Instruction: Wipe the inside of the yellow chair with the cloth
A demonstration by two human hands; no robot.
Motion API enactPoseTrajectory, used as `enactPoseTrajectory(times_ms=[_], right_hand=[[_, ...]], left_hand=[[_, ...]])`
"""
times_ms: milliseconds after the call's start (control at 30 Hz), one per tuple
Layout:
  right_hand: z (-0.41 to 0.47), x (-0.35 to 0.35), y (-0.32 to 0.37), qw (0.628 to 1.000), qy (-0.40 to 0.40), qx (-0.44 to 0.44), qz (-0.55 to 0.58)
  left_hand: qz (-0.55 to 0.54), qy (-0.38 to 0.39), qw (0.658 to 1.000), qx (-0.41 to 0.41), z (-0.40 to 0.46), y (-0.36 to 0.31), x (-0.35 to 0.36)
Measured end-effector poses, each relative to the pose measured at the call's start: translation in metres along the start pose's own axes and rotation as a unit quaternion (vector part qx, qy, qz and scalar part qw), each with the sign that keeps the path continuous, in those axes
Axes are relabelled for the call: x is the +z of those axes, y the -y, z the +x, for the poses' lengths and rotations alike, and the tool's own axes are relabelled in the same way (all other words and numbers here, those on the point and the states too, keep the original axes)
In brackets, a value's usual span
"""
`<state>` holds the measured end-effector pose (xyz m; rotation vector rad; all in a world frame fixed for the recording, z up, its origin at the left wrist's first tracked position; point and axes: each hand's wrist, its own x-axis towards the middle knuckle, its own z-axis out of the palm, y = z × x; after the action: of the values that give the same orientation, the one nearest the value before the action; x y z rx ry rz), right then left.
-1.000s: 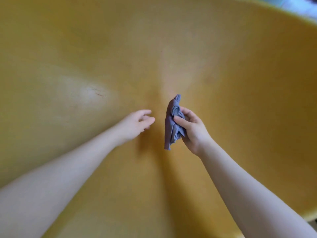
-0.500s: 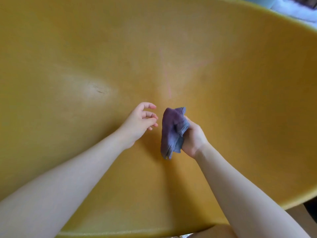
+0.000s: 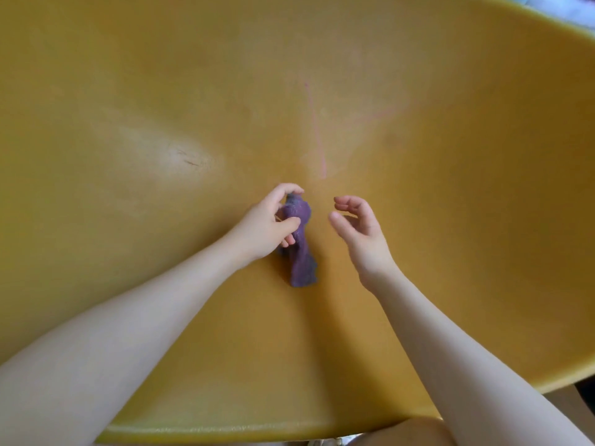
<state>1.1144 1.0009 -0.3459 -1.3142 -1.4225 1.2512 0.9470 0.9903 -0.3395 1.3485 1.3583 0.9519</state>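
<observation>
The yellow chair (image 3: 450, 188) fills almost the whole view; I look into its curved shell. A small purple cloth (image 3: 301, 252) hangs bunched in the middle of the seat. My left hand (image 3: 267, 226) grips the cloth's upper part with curled fingers and thumb. My right hand (image 3: 357, 226) hovers just to the right of the cloth, fingers loosely curled, holding nothing. Faint pink lines (image 3: 317, 133) mark the seat back above the hands.
A pale scuffed patch with a small dark scratch (image 3: 190, 160) lies on the shell to the left. The chair's front rim (image 3: 257, 432) runs along the bottom, the right rim (image 3: 563, 381) at lower right. Something pale shows beyond the top right edge (image 3: 573, 8).
The cloth has passed from my right hand to my left hand. My right hand has let go and drawn slightly right. The view has pulled back a little.
</observation>
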Motion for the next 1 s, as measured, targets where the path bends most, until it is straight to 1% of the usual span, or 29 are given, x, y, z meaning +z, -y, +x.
enactPoseTrajectory(times_ms=[67,100,133,200,267,333,400,467,533,600,633,733,767,800,833,900,967,1000], right_hand=[[-0.003,0.008,-0.002,0.997,0.02,-0.029,-0.07],[-0.005,0.012,-0.002,0.995,0.043,-0.03,-0.085],[-0.007,0.015,-0.003,0.994,0.071,-0.027,-0.077],[-0.006,0.016,-0.003,0.992,0.127,-0.002,-0.009],[-0.005,0.013,-0.003,0.985,0.166,0.014,0.039],[-0.004,0.012,-0.004,0.975,0.185,0.045,0.117],[-0.004,0.013,-0.007,0.957,0.168,0.105,0.212],[-0.002,0.012,-0.007,0.947,0.134,0.16,0.245],[0.0,0.01,-0.008,0.936,0.115,0.205,0.263],[0.001,0.009,-0.007,0.929,0.133,0.221,0.266],[0.001,0.009,-0.005,0.927,0.16,0.219,0.259],[0.002,0.006,-0.006,0.907,0.281,0.184,0.255],[0.002,0.004,-0.006,0.903,0.308,0.174,0.242],[0.002,0.002,-0.007,0.91,0.313,0.163,0.216],[0.003,0.0,-0.007,0.925,0.297,0.153,0.183],[0.003,-0.002,-0.008,0.961,0.208,0.13,0.127],[0.004,-0.002,-0.009,0.978,0.125,0.108,0.125],[0.004,-0.001,-0.007,0.981,0.107,0.098,0.132]], left_hand=[[-0.056,0.004,0.997,-0.057,0.002,-0.005,0.0],[-0.09,0.008,0.992,-0.09,0.003,-0.008,-0.001],[-0.127,0.01,0.985,-0.121,0.004,-0.011,-0.001],[-0.212,0.007,0.964,-0.159,0.006,-0.015,-0.004],[-0.269,0.007,0.95,-0.16,0.008,-0.018,-0.007],[-0.249,0.008,0.958,-0.141,0.01,-0.016,-0.011],[-0.167,0.003,0.979,-0.115,0.012,-0.011,-0.015],[-0.083,-0.008,0.992,-0.093,0.013,-0.005,-0.017],[-0.05,-0.012,0.993,-0.105,0.013,0.003,-0.017],[-0.05,-0.003,0.99,-0.131,0.011,0.009,-0.013],[-0.059,0.003,0.989,-0.138,0.011,0.012,-0.011],[-0.157,0.002,0.977,-0.147,0.01,0.013,-0.004],[-0.176,-0.009,0.973,-0.148,0.01,0.013,-0.004],[-0.191,-0.019,0.97,-0.152,0.011,0.013,-0.005],[-0.21,-0.023,0.964,-0.161,0.012,0.014,-0.006],[-0.263,-0.015,0.946,-0.187,0.012,0.013,-0.008],[-0.29,0.021,0.933,-0.213,0.01,0.01,-0.008],[-0.292,0.044,0.929,-0.224,0.009,0.008,-0.007]])
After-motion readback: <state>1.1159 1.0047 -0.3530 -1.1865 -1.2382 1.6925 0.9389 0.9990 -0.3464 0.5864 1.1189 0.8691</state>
